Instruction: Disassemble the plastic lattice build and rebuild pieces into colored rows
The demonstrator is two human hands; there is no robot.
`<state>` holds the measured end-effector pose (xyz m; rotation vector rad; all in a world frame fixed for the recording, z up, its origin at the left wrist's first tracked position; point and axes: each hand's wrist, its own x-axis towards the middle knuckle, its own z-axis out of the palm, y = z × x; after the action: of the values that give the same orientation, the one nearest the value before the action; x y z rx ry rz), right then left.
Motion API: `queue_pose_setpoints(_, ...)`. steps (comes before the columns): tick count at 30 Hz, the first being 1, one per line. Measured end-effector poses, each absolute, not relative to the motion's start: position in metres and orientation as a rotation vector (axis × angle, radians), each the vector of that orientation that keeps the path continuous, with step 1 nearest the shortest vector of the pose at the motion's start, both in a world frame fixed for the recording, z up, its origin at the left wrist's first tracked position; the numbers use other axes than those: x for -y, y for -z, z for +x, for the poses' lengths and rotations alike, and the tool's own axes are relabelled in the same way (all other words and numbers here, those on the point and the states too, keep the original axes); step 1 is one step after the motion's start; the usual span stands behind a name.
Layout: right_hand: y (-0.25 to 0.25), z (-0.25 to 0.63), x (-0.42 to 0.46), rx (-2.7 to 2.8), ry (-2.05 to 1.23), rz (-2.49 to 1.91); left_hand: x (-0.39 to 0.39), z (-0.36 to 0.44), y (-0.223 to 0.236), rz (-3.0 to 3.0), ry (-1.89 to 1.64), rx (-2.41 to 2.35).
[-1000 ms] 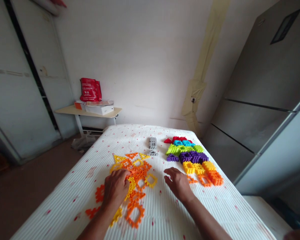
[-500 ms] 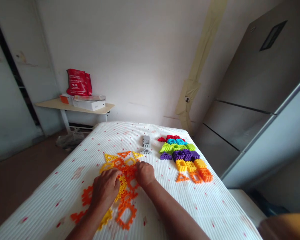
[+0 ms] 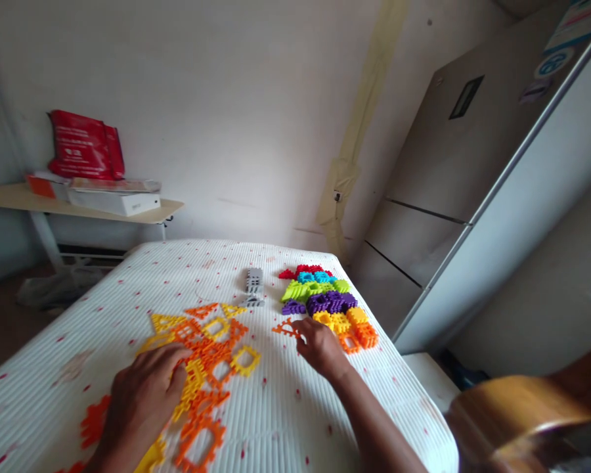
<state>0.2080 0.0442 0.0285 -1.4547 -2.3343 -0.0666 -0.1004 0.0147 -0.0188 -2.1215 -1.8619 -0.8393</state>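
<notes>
Interlocking building pieces (image 3: 211, 351): moulded plastic, glossy, smooth. Grey block piece (image 3: 254, 281): matt plastic. Bed cover (image 3: 276, 420): white ribbed cloth, matt. Refrigerator door (image 3: 423, 151): brushed metal, satin sheen. Red bag (image 3: 85, 146): glossy, paper or plastic unclear. White box (image 3: 113, 205): smooth card.

Soft, even light fills the room, bright on the white wall (image 3: 201, 112) and the ribbed bed cover (image 3: 276, 407), with no hard shadows; only a faint, soft shade lies beneath the right hand (image 3: 320, 348). The fridge (image 3: 423, 164) falls dimmer and greyer. The wide lens bows the scene, so the fridge and the bed's corners lean steeply toward the frame edges. A curved brown object (image 3: 517, 414) at the lower right is blurred and out of focus, while the plastic pieces (image 3: 325, 302) stay fairly crisp, their colours strongly saturated.
</notes>
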Motion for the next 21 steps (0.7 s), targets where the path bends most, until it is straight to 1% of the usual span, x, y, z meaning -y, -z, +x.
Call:
queue_pose_setpoints(5,-0.020,0.279,-0.035,2.407,0.022,-1.481,-0.002,-0.079,-0.005,-2.214,0.976,1.662)
queue_pose_setpoints(11,-0.017,0.297,-0.043,2.568,0.041,-1.452,0.013,-0.024,-0.036,-2.529,1.018,1.500)
queue_pose_setpoints(13,-0.016,0.299,-0.045,2.608,0.043,-1.441,0.012,-0.004,-0.040,-2.647,0.963,1.507)
queue_pose_setpoints(16,-0.015,0.301,-0.045,2.642,0.061,-1.454,0.002,0.026,-0.038,-2.800,0.778,1.546)
queue_pose_setpoints(18,-0.016,0.300,-0.043,2.650,0.084,-1.492,-0.010,0.045,-0.033,-2.831,0.656,1.628)
queue_pose_setpoints(21,-0.020,0.297,-0.041,2.645,0.120,-1.571,-0.029,0.074,-0.020,-2.832,0.589,1.680)
